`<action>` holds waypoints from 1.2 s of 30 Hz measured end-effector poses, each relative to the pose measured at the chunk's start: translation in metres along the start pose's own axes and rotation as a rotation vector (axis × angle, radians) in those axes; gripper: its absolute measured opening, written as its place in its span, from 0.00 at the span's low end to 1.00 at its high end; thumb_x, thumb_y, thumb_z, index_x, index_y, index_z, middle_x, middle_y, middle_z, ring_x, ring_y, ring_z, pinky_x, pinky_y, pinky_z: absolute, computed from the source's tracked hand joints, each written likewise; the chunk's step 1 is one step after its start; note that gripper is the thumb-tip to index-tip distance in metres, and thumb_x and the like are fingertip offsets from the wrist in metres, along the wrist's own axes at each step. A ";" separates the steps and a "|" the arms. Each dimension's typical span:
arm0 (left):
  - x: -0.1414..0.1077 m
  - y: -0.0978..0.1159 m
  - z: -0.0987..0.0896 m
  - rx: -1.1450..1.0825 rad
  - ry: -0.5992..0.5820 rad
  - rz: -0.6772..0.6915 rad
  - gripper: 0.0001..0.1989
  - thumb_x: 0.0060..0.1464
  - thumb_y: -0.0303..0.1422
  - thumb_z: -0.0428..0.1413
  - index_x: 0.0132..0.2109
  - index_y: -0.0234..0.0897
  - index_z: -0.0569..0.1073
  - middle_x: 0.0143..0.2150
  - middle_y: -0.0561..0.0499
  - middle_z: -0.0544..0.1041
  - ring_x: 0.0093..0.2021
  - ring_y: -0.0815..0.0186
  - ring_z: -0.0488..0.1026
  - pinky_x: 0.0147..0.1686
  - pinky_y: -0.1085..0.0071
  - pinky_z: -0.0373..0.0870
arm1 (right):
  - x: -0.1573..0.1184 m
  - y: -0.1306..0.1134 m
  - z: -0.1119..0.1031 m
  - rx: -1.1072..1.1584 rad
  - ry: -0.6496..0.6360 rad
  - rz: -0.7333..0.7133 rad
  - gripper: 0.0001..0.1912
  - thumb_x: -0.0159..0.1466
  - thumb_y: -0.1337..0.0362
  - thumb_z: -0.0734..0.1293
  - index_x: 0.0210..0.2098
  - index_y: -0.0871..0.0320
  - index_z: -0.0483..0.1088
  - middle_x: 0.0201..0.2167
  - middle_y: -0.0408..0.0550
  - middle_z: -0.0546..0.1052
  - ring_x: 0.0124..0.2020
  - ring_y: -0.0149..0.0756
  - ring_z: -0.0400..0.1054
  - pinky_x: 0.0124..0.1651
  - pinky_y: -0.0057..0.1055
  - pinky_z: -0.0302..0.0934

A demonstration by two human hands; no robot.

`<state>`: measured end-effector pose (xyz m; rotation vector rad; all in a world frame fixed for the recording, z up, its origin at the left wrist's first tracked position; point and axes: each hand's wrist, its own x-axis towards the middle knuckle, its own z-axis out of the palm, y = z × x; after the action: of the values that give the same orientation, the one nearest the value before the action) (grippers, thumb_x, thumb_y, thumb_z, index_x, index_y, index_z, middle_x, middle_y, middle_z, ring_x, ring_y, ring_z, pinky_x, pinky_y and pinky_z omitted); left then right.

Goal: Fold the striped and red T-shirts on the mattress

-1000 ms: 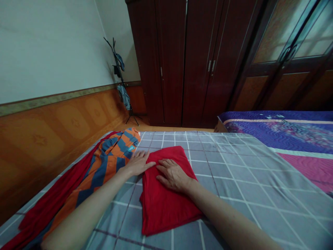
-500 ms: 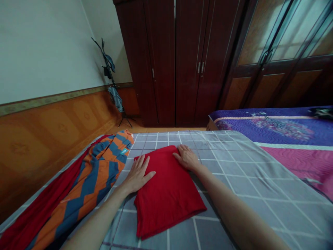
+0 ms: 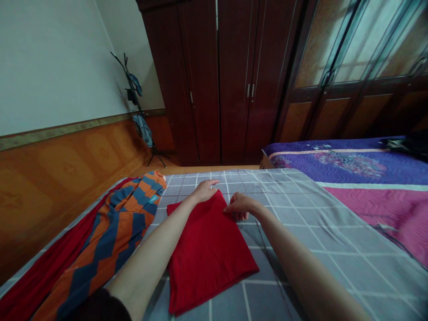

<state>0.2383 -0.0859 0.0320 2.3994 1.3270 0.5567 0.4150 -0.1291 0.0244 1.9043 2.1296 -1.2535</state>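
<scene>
A folded red cloth (image 3: 209, 254) lies flat on the grey checked sheet (image 3: 284, 209). At the cloth's far corner is my left hand (image 3: 204, 191), its fingers pointing right over the top edge; whether they grip the fabric is unclear. My right hand (image 3: 241, 205) is closed at the cloth's upper right edge, thumb and finger pinching the red fabric there. An orange and blue checked garment (image 3: 123, 227) lies to the left, on top of more red fabric (image 3: 63, 249) along the bed's left edge.
Beyond the bed stand a dark red wardrobe (image 3: 200, 89) and, at the back left, a black coat stand (image 3: 138, 104) with items hanging on it. A second bed with a purple and pink cover (image 3: 347, 162) is on the right.
My left hand has moved right and away from me, from the cloth's left side to its far corner. My right hand has gone from lying flat to pinching the edge. The view has shifted slightly.
</scene>
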 end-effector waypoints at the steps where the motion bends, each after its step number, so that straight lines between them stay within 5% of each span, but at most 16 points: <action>1: 0.010 0.001 0.007 -0.005 -0.028 0.017 0.24 0.51 0.24 0.48 0.56 0.33 0.70 0.56 0.46 0.72 0.55 0.63 0.69 0.54 0.68 0.64 | 0.000 -0.001 0.001 0.016 -0.013 -0.003 0.13 0.58 0.62 0.65 0.20 0.62 0.70 0.13 0.43 0.72 0.14 0.28 0.66 0.20 0.23 0.63; 7: 0.022 -0.006 0.030 0.028 -0.123 0.078 0.16 0.46 0.22 0.51 0.42 0.37 0.77 0.42 0.51 0.79 0.44 0.63 0.73 0.49 0.67 0.66 | 0.003 -0.002 0.004 0.049 -0.031 0.008 0.12 0.56 0.69 0.64 0.16 0.62 0.68 0.11 0.42 0.70 0.13 0.27 0.64 0.21 0.24 0.64; 11: 0.014 -0.014 0.030 0.054 -0.055 0.066 0.07 0.50 0.29 0.53 0.35 0.37 0.76 0.37 0.49 0.77 0.43 0.62 0.71 0.48 0.66 0.64 | 0.004 -0.001 0.005 0.042 -0.031 0.006 0.13 0.54 0.70 0.63 0.14 0.61 0.67 0.10 0.41 0.70 0.13 0.27 0.63 0.21 0.24 0.64; 21: 0.007 -0.011 0.043 0.097 0.139 0.050 0.03 0.55 0.31 0.53 0.35 0.37 0.71 0.35 0.50 0.74 0.40 0.62 0.69 0.47 0.65 0.62 | -0.003 -0.007 0.003 -0.060 -0.016 0.022 0.11 0.53 0.70 0.62 0.15 0.61 0.68 0.15 0.45 0.74 0.16 0.30 0.67 0.23 0.25 0.63; 25: 0.006 -0.006 0.041 0.138 0.245 0.003 0.07 0.54 0.33 0.55 0.40 0.37 0.70 0.42 0.46 0.72 0.48 0.57 0.66 0.53 0.61 0.57 | -0.015 -0.015 0.001 -0.153 0.157 0.036 0.07 0.53 0.68 0.64 0.25 0.63 0.74 0.25 0.55 0.78 0.30 0.42 0.74 0.33 0.32 0.66; 28: 0.004 -0.002 0.038 0.142 0.332 -0.041 0.11 0.59 0.32 0.49 0.47 0.36 0.68 0.49 0.43 0.70 0.53 0.57 0.63 0.55 0.61 0.54 | -0.023 -0.027 0.006 -0.194 0.383 -0.026 0.13 0.57 0.67 0.62 0.39 0.62 0.74 0.41 0.59 0.77 0.46 0.48 0.70 0.44 0.36 0.63; 33: 0.001 -0.004 0.043 0.095 0.247 0.001 0.10 0.59 0.33 0.48 0.44 0.39 0.72 0.35 0.51 0.77 0.38 0.62 0.72 0.41 0.69 0.64 | -0.018 -0.035 0.012 -0.154 0.385 -0.128 0.10 0.55 0.69 0.63 0.33 0.58 0.76 0.33 0.49 0.79 0.37 0.38 0.73 0.37 0.26 0.62; 36: 0.004 -0.010 0.048 0.070 0.214 0.049 0.11 0.58 0.30 0.48 0.42 0.39 0.74 0.39 0.51 0.78 0.40 0.64 0.72 0.42 0.71 0.65 | -0.009 -0.022 0.004 -0.110 0.458 -0.072 0.17 0.56 0.72 0.61 0.43 0.60 0.74 0.40 0.52 0.78 0.42 0.38 0.72 0.40 0.26 0.62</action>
<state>0.2566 -0.0824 -0.0137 2.4913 1.3966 0.8141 0.3965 -0.1377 0.0383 2.2550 2.4262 -0.7349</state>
